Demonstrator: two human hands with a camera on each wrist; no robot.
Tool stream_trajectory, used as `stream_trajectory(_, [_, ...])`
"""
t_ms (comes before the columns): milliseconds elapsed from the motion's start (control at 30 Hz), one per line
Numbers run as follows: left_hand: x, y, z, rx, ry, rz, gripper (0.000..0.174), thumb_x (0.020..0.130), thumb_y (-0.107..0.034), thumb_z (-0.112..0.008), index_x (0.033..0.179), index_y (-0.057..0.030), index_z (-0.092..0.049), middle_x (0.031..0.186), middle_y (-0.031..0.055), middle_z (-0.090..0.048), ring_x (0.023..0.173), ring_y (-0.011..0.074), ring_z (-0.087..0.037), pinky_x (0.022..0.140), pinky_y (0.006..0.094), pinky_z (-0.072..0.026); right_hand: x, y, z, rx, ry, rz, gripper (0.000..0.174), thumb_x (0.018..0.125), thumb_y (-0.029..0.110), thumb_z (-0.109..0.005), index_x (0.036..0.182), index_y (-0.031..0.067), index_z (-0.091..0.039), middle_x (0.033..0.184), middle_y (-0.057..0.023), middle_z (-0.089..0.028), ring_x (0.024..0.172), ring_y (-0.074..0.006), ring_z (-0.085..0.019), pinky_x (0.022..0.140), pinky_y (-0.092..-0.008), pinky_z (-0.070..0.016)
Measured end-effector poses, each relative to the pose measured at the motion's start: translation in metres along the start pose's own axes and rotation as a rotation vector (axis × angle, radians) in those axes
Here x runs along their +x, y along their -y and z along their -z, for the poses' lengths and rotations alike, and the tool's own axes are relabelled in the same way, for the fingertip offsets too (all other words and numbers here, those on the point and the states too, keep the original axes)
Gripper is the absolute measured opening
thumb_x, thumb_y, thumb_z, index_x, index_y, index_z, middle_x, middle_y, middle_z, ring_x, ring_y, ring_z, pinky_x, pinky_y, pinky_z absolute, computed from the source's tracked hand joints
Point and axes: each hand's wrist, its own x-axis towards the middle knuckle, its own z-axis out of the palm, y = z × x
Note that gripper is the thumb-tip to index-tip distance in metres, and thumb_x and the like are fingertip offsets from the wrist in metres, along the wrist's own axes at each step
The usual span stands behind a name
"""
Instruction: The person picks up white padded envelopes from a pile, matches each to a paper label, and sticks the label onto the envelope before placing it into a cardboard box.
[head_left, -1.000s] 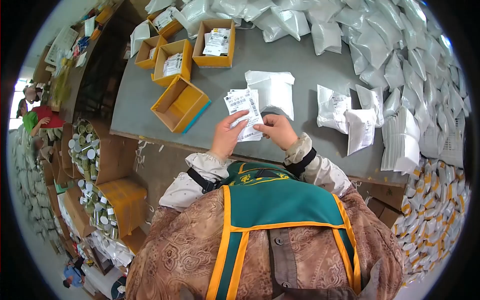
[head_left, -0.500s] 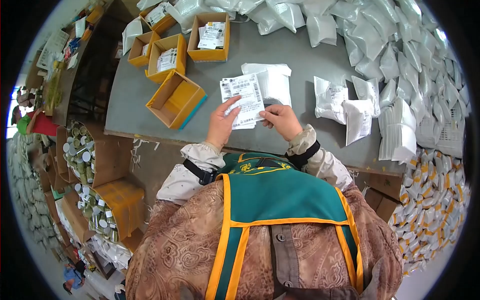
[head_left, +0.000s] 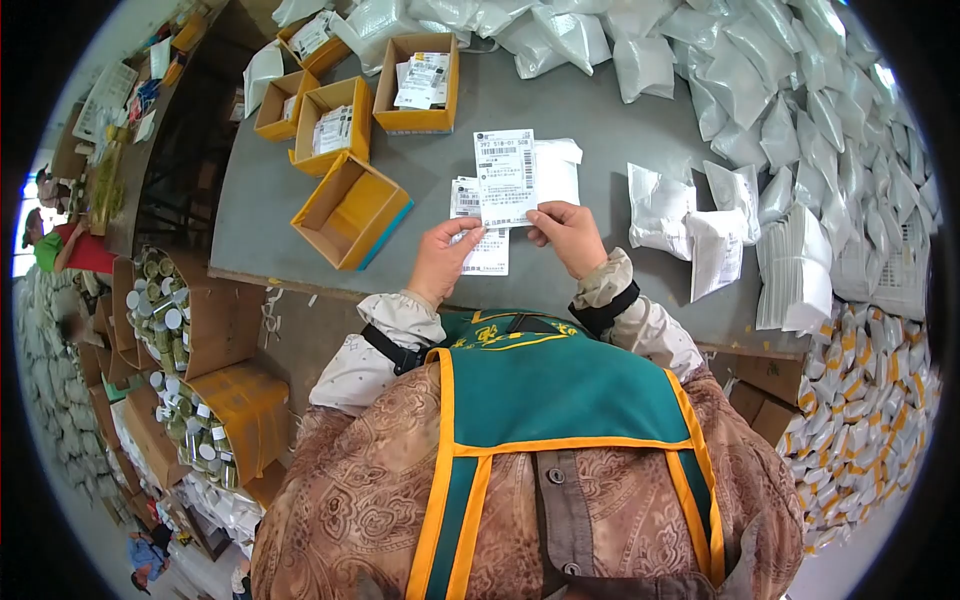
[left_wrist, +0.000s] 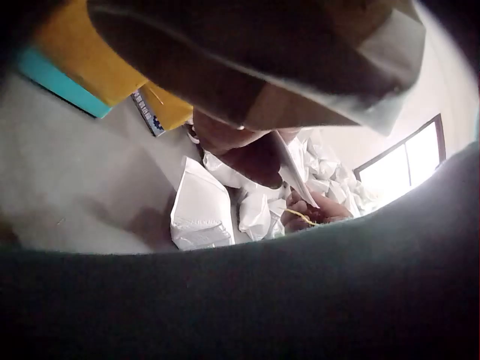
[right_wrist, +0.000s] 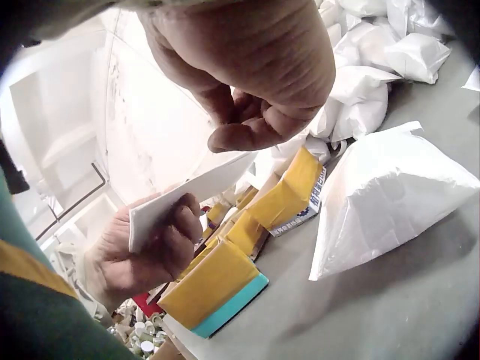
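Labels of white printed paper are held above the near part of the grey desk, just right of a yellow cardboard box with a turquoise side. The left hand grips them at their near left part, its fingers closed on the paper. The right hand pinches one upright-facing white printed sheet at its near right corner, thumb and fingertips together with the paper between them. The sheet overlaps the other labels and partly hides a white packet behind it.

The head view shows the print on the sheet; the right wrist view shows mainly a blank white side, with the left fingers curled against it. That view also brings out the tall, folded shape of the packet. Both wrist views show blue print on the side of a box, which the head view does not. In the left wrist view the left hand is dark and partly hidden.

Far left, yellow-edged cardboard boxes hold more labels. White plastic pouches lie to the right, near a thick white bundle.
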Motion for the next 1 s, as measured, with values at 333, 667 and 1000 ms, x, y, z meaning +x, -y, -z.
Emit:
stream_trajectory(333, [0.008,-0.003,-0.004,0.009,0.018,-0.011,0.016,0.088,-0.006,-0.064,0.101,0.0032,-0.065,0.090,0.0055,-0.065,0.080,0.0091,-0.060,0.071,0.0229,-0.0507,0.014,-0.001,0.008,0.031,0.024,-0.032,0.019,0.086,0.010,-0.065,0.094,-0.0072,-0.065,0.077,-0.0065,-0.064,0.066,-0.0111,-0.059,0.057,-0.0238,-0.0464])
stream_trajectory(667, [0.009,-0.008,-0.015,0.001,-0.009,0.019,0.015,0.086,-0.005,-0.066,0.098,0.0030,-0.067,0.089,0.0053,-0.066,0.077,0.0091,-0.061,0.069,0.0231,-0.0509,0.014,-0.002,0.009,-0.500,-0.196,0.525,0.022,0.078,0.012,-0.071,0.095,-0.0013,-0.065,0.081,-0.0078,-0.062,0.073,-0.0199,-0.060,0.064,-0.0304,-0.0486])
stream_trajectory(1000, [0.011,-0.004,-0.019,0.064,-0.023,0.007,0.016,0.089,-0.008,-0.063,0.100,0.0033,-0.066,0.091,0.0036,-0.065,0.079,0.0075,-0.058,0.070,0.0218,-0.0485,0.015,0.010,-0.002,-0.581,0.106,0.692,0.017,0.073,0.011,-0.072,0.088,0.0039,-0.068,0.082,-0.0089,-0.061,0.081,-0.0272,-0.059,0.070,-0.0354,-0.0491])
